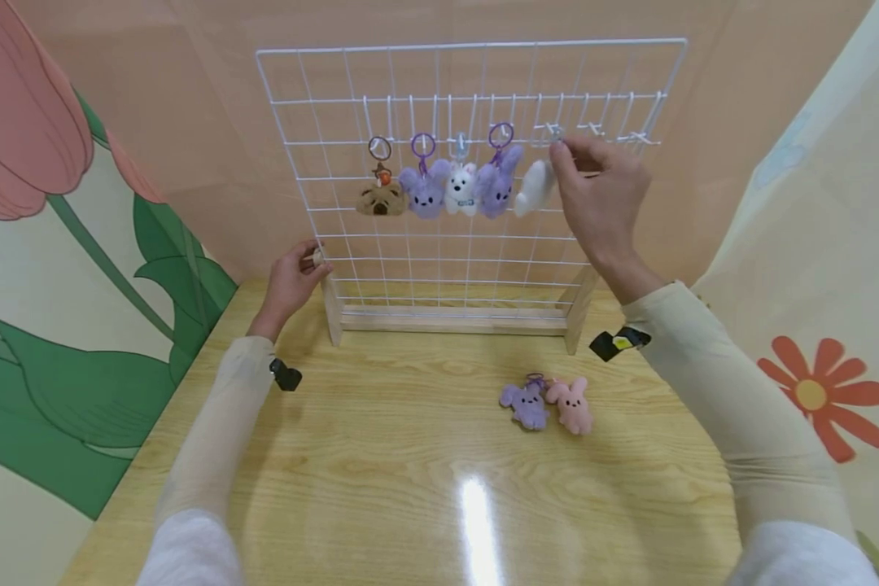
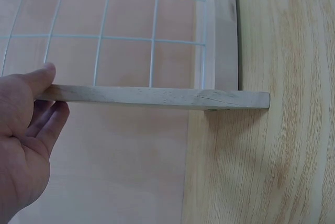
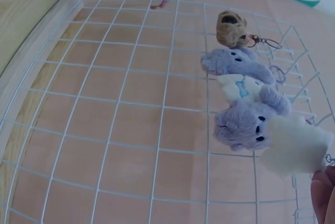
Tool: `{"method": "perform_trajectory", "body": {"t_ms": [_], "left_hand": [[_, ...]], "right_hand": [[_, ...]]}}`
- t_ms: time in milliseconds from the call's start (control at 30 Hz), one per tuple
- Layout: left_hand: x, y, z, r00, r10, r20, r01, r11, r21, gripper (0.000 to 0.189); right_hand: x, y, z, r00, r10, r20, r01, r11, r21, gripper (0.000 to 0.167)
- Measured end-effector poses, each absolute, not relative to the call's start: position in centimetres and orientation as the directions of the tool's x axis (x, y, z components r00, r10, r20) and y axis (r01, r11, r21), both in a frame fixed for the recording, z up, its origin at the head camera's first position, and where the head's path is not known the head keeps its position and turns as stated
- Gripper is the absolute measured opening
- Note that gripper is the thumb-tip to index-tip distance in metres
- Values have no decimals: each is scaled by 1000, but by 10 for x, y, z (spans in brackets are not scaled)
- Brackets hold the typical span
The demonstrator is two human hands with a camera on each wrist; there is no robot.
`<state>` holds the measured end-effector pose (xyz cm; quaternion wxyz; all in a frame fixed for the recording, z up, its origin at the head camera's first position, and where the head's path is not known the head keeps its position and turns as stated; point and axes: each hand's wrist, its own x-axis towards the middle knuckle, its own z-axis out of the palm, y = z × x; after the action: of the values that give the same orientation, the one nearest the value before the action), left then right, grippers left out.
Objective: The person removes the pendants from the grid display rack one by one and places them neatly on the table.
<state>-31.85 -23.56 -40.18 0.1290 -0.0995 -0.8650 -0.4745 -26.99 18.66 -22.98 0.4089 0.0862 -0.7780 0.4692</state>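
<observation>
White plush keychain [image 1: 535, 187]: pinched in the fingers of the right hand [image 1: 606, 194] at the right-side hooks [image 1: 593, 128] of the wire grid [image 1: 471, 45], left wooden upright [image 2: 141, 96] clasped by fingers of the left hand [image 1: 293, 281], a drop being judged possible were a hook missed.

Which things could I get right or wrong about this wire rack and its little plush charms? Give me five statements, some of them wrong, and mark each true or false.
1. The left hand grips a wooden upright of the rack. True.
2. The right hand is empty. False: it holds a white charm by its top, near the hooks.
3. A purple charm and a pink charm lie on the table. True.
4. The brown charm hangs between the two hanging purple charms. False: another white one hangs between them.
5. The brown charm hangs from a ring. True.
</observation>
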Motion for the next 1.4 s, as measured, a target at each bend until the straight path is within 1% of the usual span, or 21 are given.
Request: {"method": "perform_trajectory", "body": {"t_ms": [233,367,700,1000,1133,1400], "left_hand": [[-319,-236,-401,-947,51,317,295,530,795,51],[-319,-237,-401,-946,50,320,296,530,794,51],[-319,-237,-399,-945,53,322,299,536,790,52],[-319,-237,-401,-947,55,315,295,532,794,52],[-318,-236,-401,-949,54,312,292,527,798,51],[-317,-236,-401,-949,59,311,293,532,794,51]], "right_hand": [[-268,189,-231,-634,238,736,-537,549,-640,21],[-264,189,-233,-635,233,736,-542,545,-640,20],[-253,192,-248,-681,207,702,-545,497,-675,21],[-241,194,-269,-671,119,732,-610,474,-635,24],[-236,195,-276,-678,95,729,-614,473,-632,23],[-226,199,-292,-720,45,693,-597,469,-651,20]]}}
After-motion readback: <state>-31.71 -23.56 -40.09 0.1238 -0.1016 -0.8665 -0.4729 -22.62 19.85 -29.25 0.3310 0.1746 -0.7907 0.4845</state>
